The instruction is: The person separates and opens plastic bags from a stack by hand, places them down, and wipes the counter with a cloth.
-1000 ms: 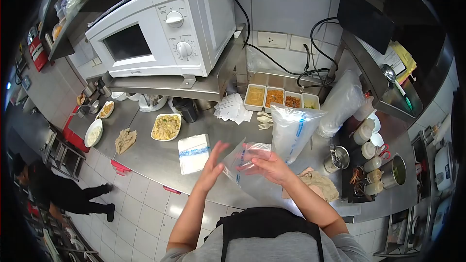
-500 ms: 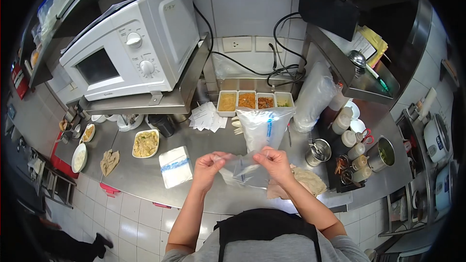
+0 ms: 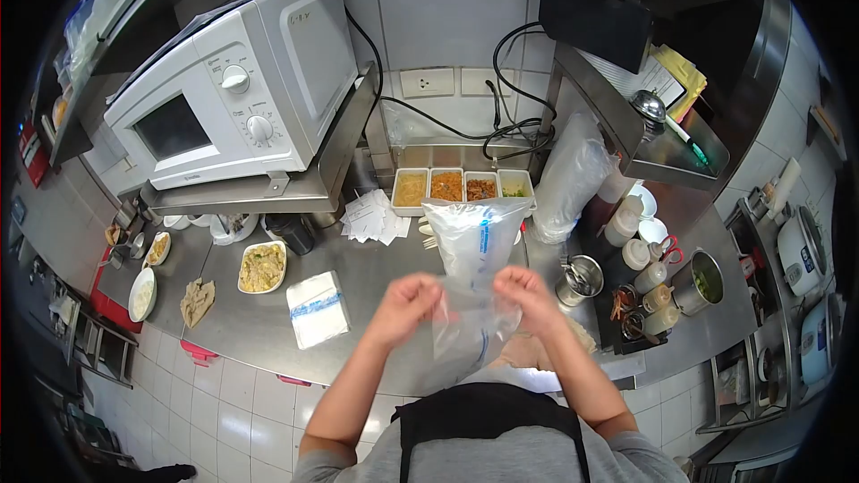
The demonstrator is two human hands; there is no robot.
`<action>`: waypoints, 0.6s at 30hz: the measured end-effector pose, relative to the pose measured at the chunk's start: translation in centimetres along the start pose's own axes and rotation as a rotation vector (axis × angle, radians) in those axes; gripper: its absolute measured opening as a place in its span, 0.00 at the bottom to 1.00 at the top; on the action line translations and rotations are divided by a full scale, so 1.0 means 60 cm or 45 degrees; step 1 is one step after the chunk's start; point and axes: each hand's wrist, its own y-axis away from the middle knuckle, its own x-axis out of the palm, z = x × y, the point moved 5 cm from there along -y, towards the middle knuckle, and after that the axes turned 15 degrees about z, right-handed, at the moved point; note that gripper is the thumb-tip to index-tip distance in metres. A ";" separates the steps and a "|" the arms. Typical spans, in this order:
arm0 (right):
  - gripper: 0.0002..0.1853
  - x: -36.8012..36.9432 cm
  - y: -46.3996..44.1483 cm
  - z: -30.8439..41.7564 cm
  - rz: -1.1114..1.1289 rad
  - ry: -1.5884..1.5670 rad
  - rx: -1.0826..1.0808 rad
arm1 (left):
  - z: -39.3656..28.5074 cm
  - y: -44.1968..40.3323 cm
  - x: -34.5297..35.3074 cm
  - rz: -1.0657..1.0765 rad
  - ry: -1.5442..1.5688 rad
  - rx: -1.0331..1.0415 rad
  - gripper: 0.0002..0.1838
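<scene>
A clear plastic bag hangs stretched between my two hands above the front of the steel counter. My left hand pinches its top left edge, fingers closed. On the other side my right hand grips the top right edge, also closed. Just beyond the hands lies a pack of clear bags with blue print. A folded beige cloth is partly hidden behind the held bag and my right forearm. Left of my left hand sits a white packet with a blue printed band.
Four-part is avoided here: several white containers of toppings line the back. A dish of yellowish food stands left, under a shelf with a microwave. Right are a metal pot of utensils, squeeze bottles and a deep pot.
The bag hangs longer and more opened out, its lower end now dropping toward my apron. My hands have spread slightly apart. The person at lower left has moved mostly out of view.
</scene>
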 end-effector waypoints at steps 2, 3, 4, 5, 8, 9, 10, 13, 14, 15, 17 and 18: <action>0.06 0.019 -0.020 0.084 -0.063 0.257 -0.126 | -0.066 -0.042 0.002 -0.180 -0.221 0.003 0.08; 0.06 0.024 -0.034 0.122 -0.097 0.340 -0.198 | -0.095 -0.067 0.000 -0.197 -0.288 0.060 0.09; 0.06 0.017 -0.055 0.145 -0.133 0.396 -0.249 | -0.117 -0.089 -0.005 -0.214 -0.355 0.120 0.10; 0.07 0.011 -0.073 0.164 -0.170 0.450 -0.301 | -0.119 -0.108 -0.017 -0.239 -0.345 0.100 0.10; 0.08 -0.037 -0.088 0.114 -0.440 0.483 -0.268 | -0.041 -0.129 -0.079 -0.336 -0.157 -0.187 0.09; 0.08 -0.067 -0.096 0.076 -0.553 0.473 -0.234 | 0.036 -0.119 -0.127 -0.427 -0.107 -0.140 0.09; 0.07 -0.087 -0.094 0.048 -0.647 0.606 -0.404 | 0.100 -0.108 -0.154 -0.514 -0.058 -0.088 0.09; 0.05 -0.191 -0.086 -0.100 -0.836 0.972 -0.104 | 0.181 -0.069 -0.123 -0.685 -0.027 -0.544 0.09; 0.06 -0.185 -0.077 -0.101 -0.857 1.085 -0.171 | 0.194 -0.062 -0.121 -0.734 -0.060 -0.488 0.09; 0.06 -0.170 -0.073 -0.104 -0.873 1.199 -0.234 | 0.195 -0.058 -0.110 -0.788 -0.089 -0.431 0.09; 0.07 -0.149 -0.065 -0.103 -0.900 1.289 -0.276 | 0.182 -0.053 -0.060 -0.940 -0.054 -0.278 0.10; 0.08 -0.139 -0.062 -0.097 -0.915 1.266 -0.264 | 0.176 -0.051 -0.037 -1.016 -0.040 -0.200 0.10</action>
